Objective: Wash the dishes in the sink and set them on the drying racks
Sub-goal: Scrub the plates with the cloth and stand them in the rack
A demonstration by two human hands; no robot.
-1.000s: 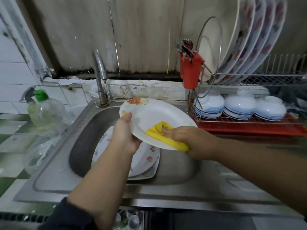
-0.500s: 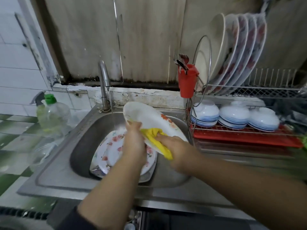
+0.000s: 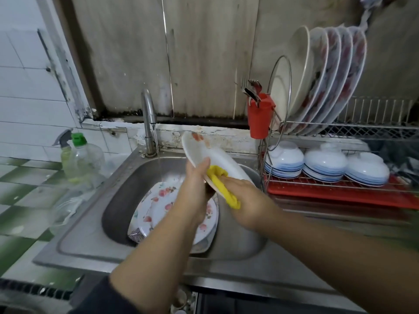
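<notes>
Head view: holding plate tilted above the back edge of sink, left hand clamped on its near rim, thumb on top. Scrubbing with cloth, right hand fingers closed around it. Keeping plate over sink, wiping both faces, then rinsing under tap before racking on rack.

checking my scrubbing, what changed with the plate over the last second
The white plate tipped from nearly flat to steeply on edge. The left hand keeps gripping its rim; the right hand keeps the yellow cloth on it. The floral plates stay in the sink.
</notes>
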